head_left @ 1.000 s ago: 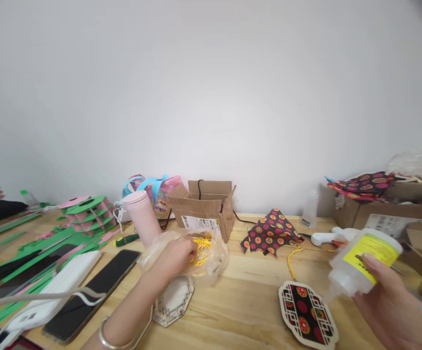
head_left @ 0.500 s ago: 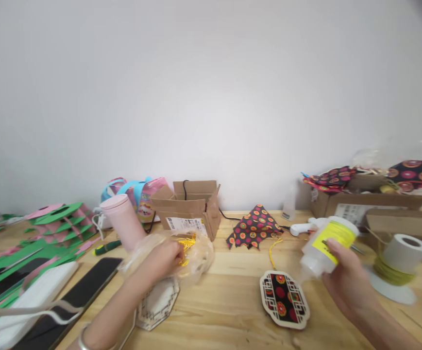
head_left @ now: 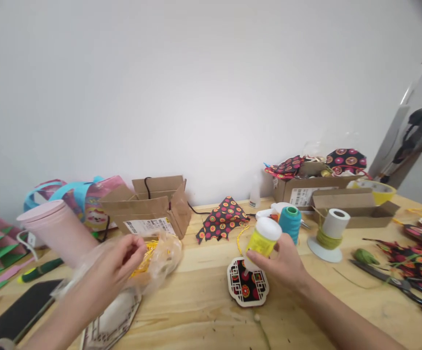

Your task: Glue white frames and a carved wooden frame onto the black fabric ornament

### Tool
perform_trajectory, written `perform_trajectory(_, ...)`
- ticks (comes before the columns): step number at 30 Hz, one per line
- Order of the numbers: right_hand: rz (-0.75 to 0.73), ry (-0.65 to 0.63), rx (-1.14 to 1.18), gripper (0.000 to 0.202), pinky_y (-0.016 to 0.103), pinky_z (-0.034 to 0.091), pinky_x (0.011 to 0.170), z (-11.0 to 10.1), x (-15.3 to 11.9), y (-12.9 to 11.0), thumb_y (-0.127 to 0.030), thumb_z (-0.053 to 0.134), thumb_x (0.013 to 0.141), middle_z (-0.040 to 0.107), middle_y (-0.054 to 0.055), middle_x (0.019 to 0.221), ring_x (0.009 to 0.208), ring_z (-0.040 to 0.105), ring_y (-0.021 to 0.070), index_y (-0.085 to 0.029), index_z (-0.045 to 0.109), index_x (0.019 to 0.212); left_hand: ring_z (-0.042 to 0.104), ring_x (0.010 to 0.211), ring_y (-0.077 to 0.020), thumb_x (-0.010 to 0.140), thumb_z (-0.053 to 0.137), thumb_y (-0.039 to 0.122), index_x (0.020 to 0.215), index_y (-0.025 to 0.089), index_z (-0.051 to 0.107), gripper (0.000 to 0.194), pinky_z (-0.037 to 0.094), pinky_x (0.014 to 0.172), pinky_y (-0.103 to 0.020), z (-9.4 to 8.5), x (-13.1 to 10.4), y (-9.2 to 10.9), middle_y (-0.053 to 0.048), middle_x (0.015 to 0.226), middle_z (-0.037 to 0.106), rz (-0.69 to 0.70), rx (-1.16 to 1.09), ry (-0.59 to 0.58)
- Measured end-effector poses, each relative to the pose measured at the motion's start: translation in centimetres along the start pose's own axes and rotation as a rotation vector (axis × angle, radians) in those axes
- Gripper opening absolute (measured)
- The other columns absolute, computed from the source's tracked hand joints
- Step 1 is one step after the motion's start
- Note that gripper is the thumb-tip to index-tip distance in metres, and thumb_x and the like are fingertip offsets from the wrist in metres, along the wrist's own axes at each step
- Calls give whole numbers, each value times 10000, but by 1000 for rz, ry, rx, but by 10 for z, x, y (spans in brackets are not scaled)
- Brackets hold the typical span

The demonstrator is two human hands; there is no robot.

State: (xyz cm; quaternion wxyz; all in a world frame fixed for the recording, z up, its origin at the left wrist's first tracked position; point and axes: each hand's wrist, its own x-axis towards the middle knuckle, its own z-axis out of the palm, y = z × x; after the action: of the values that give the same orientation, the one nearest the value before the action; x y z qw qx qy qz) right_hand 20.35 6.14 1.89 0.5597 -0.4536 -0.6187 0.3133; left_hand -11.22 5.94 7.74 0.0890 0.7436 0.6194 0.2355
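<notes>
My right hand is wrapped round a white bottle with a yellow label, tilted with its tip down over a wooden-framed patterned ornament on the table. A yellow cord runs from the ornament's top. My left hand is closed, fingertips together, above a clear plastic bag of yellow cords; what it pinches, if anything, is too small to make out. Below that hand lies an octagonal wooden frame, partly covered by the bag and arm.
Behind are an open cardboard box, patterned fabric and a pink cup. To the right stand a teal thread spool, a white spool and dark scissors. A black phone-like slab lies at left.
The view has turned right. My right hand has brought the bottle left, over the ornament. My left hand has lifted away from the yellow cords.
</notes>
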Motion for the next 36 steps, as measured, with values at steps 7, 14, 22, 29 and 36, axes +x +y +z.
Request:
perform_trajectory(7,-210,-18,-358,212,262,439,448,-1,-1,8,-370,654,643,604,19,559,492,546,163,-178,567,622,482,669,-124,865,292,430,768,226,451,276,398,603,-220,58,-23,89,36,711,511,88,-318,-397)
perform_trajectory(14,-263,-54,-365,253,257,428,441,-2,0,8,-404,630,682,586,22,554,486,535,156,-170,556,621,562,804,-162,834,398,201,803,187,512,120,441,708,-268,101,-24,102,-45,872,625,270,-114,-428)
perform_trajectory(22,-267,-60,-382,252,262,426,454,-1,-2,10,-419,632,673,581,14,566,493,530,158,-186,545,631,582,881,-172,826,456,133,869,152,571,124,467,788,-298,111,-29,89,-50,909,655,303,-89,-437)
perform_trajectory(29,-286,-62,-421,285,251,401,426,-1,-3,11,-434,628,679,537,-3,516,458,500,144,-192,507,589,585,891,-168,831,462,143,851,172,563,107,485,796,-305,120,-31,81,-34,930,658,428,-98,-332)
perform_trajectory(36,-314,-72,-388,267,246,400,430,-1,-4,9,-406,644,679,542,-12,510,458,503,139,-198,507,585,604,882,-169,818,490,150,896,161,591,127,512,769,-294,123,-35,79,-51,938,675,550,-51,-212)
